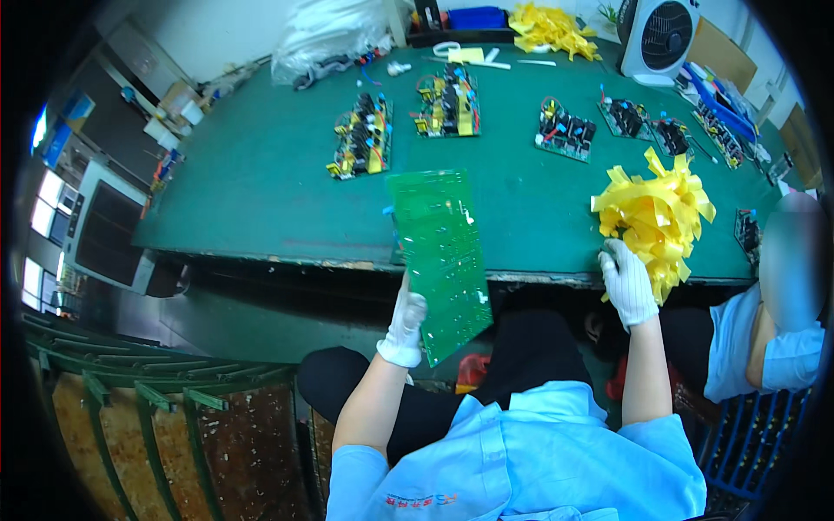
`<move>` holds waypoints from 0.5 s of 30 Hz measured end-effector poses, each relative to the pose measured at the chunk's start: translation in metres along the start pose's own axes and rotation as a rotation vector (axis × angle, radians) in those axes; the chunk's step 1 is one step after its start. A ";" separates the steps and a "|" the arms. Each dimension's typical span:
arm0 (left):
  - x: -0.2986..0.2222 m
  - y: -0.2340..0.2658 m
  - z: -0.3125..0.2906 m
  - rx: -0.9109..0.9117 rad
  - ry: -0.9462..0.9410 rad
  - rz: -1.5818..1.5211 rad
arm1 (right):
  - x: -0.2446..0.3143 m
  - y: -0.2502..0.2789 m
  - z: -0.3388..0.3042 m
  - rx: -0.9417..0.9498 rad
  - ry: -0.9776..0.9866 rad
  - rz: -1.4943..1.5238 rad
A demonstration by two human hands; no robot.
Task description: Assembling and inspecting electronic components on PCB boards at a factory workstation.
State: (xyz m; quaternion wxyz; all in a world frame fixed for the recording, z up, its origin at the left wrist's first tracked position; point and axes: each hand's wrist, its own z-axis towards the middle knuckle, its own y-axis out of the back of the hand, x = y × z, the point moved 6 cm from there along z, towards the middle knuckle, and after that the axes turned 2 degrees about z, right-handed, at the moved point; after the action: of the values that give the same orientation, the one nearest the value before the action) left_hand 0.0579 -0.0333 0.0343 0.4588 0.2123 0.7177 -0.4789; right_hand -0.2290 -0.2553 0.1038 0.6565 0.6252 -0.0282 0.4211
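Observation:
In my gloved left hand is a large green circuit board (447, 260), tilted upright over the table's front edge with its solder side toward me. My left hand (407, 326) grips its lower left edge, thumb on the face. Parts on the board's far side are mostly hidden. My right hand (629, 285), also in a white glove, is closed with curled fingers at the near left side of a heap of yellow tape strips (656, 213). A bit of yellow shows beside the palm. The fingertips are partly hidden.
Two boards with yellow-wrapped parts (360, 137) stand on the green table (287, 191). Smaller boards (565, 130) lie at the right. Behind them are more yellow strips (556, 30), a fan (662, 39) and plastic bags (330, 35). A co-worker's sleeve (790, 358) is close at right.

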 end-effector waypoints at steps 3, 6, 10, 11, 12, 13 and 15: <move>-0.096 -0.054 -0.002 0.040 -0.571 1.074 | 0.001 0.000 -0.004 -0.094 0.029 0.307; -0.146 -0.098 0.004 0.118 -0.890 1.619 | 0.021 0.010 0.002 -0.119 -0.021 0.352; -0.151 -0.115 0.032 0.269 -0.843 2.029 | 0.030 -0.005 0.004 -0.075 -0.034 0.554; -0.144 -0.111 0.042 0.317 -0.824 2.104 | 0.043 0.001 0.003 -0.030 -0.034 0.406; -0.138 -0.107 0.050 0.411 -0.832 2.094 | 0.043 -0.004 0.001 -0.003 0.000 0.380; -0.126 -0.102 0.062 0.475 -0.884 2.096 | 0.039 -0.013 0.001 0.023 0.022 0.357; -0.102 -0.088 0.080 0.580 -0.768 2.131 | 0.043 -0.018 -0.001 0.012 0.150 0.261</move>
State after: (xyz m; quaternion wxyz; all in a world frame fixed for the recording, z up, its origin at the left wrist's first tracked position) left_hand 0.0785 -0.1298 0.1562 0.7497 0.6449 -0.1457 -0.0304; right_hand -0.1909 -0.2297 0.1131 0.5925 0.5871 -0.0577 0.5485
